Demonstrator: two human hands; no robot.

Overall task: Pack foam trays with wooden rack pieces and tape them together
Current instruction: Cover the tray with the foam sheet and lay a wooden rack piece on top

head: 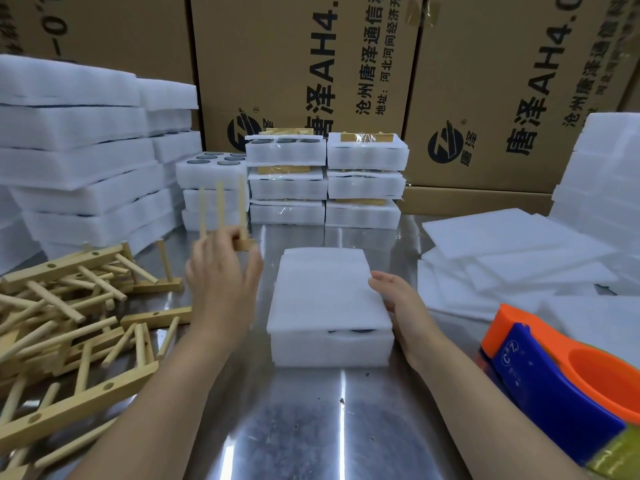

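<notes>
Item 1, foam tray (pixel 329 348): white, lying at the centre of the metal surface (pixel 311 427), covered by a foam sheet (pixel 325 289) that sits slightly askew. Something dark shows in the gap under the sheet's near edge.

Item 2, rack piece (pixel 220 206): a wooden bar with three pegs standing upright, blurred. It is held in the air left of and beyond the tray. The left hand (pixel 221 282) has its fingers clamped on the bar, with the back of the hand toward the camera.

Item 3, right hand (pixel 401 303): set against the tray's right side, thumb on top of the sheet, fingers fairly straight along the edge and not closed around it.

Item 4, pile of rack pieces (pixel 69 306): a loose, tangled heap at the left of the surface.

Item 5, tape dispenser (pixel 540 386): orange and blue, at the near right, apart from the tray.

Item 6, taped packs (pixel 325 181): two columns at the back centre, with wood visible under clear tape. Just left of them are open trays (pixel 211 174) holding dark round discs.

Item 7, foam stock: a tall stack of trays (pixel 76 161) at far left, loose sheets (pixel 512 251) spread at right, and another stack (pixel 602 174) behind them.

Item 8, cardboard boxes (pixel 294 64): printed, forming the back wall.
</notes>
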